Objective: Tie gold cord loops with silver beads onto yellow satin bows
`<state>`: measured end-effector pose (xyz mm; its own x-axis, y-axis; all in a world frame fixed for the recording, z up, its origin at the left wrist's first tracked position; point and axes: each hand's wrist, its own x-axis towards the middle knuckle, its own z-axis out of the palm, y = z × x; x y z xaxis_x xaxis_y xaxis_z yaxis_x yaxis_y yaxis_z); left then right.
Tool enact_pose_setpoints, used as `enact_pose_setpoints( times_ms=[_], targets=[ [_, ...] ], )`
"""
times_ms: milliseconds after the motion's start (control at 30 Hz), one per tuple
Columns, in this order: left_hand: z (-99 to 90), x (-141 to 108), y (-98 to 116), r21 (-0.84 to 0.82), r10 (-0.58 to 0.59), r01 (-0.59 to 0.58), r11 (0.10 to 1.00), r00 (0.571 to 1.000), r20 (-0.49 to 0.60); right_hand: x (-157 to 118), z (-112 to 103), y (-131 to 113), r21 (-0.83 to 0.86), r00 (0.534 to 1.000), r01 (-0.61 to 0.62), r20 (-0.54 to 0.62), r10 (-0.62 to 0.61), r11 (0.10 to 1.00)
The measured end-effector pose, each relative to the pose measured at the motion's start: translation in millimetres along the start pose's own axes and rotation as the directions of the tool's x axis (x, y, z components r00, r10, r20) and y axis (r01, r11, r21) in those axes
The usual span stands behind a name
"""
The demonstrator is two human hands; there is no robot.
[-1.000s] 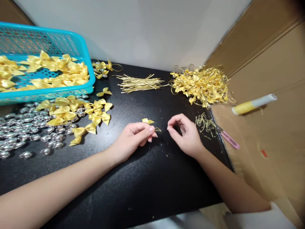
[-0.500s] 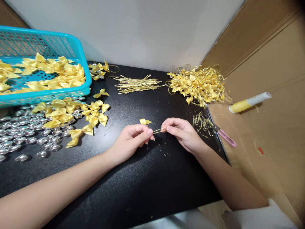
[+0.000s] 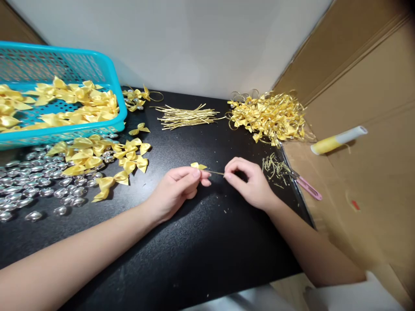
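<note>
A thin gold wire tie [image 3: 215, 172] stretches between my two hands over the black table. My left hand [image 3: 181, 185] pinches its left end between thumb and forefinger, the other fingers half curled. My right hand [image 3: 248, 181] is closed on the right end, thumb and forefinger tips pressed together. Part of a yellow ribbon bow [image 3: 198, 166] shows just behind my left fingertips; whether it is held or lies on the table I cannot tell. Beyond both hands lies a bundle of gold wire ties [image 3: 188, 116].
A turquoise basket [image 3: 120, 101] of yellow bows stands at left. Before it lie loose bows [image 3: 110, 183] and silver beads [image 3: 34, 172]. At right are a heap of finished bow ties [image 3: 269, 114], wire clippings [image 3: 275, 168], pink-handled scissors [image 3: 308, 188] and a yellow-white tube [image 3: 339, 140].
My right hand has shifted slightly right and its fingers have rounded. The gap between my hands is wider, with more of the tie visible. The view has tilted slightly.
</note>
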<state>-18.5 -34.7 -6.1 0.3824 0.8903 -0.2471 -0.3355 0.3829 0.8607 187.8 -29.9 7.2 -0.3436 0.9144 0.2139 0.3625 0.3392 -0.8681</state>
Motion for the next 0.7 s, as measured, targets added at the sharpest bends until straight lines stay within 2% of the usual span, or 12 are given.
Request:
enact_pose_setpoints(
  times_ms=[33, 100, 133, 200, 267, 367, 467, 533, 633, 700],
  targets=[
    [0.6, 0, 0, -0.032, -0.005, 0.005, 0.999, 1.000, -0.020, -2, 3, -2, -0.139, 0.993, 0.119, 0.027, -0.116, 0.983],
    [1.5, 0, 0, -0.009, -0.034, 0.033, 0.999, 0.999, -0.033, -6, 8, -7, -0.313, 0.936, 0.352, 0.099, -0.338, 0.882],
    [1.9, -1, 0, 0.041, -0.046, 0.047, 0.998, 0.998, -0.031, -7, 9, -9, -0.364, 0.901, 0.430, 0.112, -0.419, 0.826],
    [2.8, -3, 0, 0.181, -0.051, 0.053, 0.982, 0.999, -0.014, -9, 10, -11, -0.448, 0.853, 0.491, 0.073, -0.516, 0.747],
    [4.1, -5, 1, 0.315, -0.023, 0.015, 0.949, 0.999, 0.024, -9, 8, -12, -0.513, 0.838, 0.485, 0.040, -0.545, 0.708],
    [5.8, -7, 2, 0.429, 0.019, -0.050, 0.902, 0.997, 0.078, -7, 3, -12, -0.559, 0.850, 0.475, 0.091, -0.519, 0.680],
    [5.7, -7, 4, 0.482, -0.005, -0.050, 0.875, 0.994, 0.112, -6, 3, -11, -0.496, 0.882, 0.454, 0.129, -0.454, 0.740],
    [4.9, -6, 4, 0.482, -0.031, -0.034, 0.875, 0.991, 0.127, -6, 5, -11, -0.451, 0.903, 0.419, 0.111, -0.416, 0.788],
    [3.8, -5, 3, 0.426, -0.036, -0.013, 0.905, 0.993, 0.108, -8, 10, -11, -0.441, 0.927, 0.299, -0.074, -0.367, 0.846],
    [3.4, -4, 1, 0.347, -0.014, -0.005, 0.938, 0.998, 0.054, -10, 14, -12, -0.415, 0.907, 0.242, -0.225, -0.357, 0.877]
  ],
)
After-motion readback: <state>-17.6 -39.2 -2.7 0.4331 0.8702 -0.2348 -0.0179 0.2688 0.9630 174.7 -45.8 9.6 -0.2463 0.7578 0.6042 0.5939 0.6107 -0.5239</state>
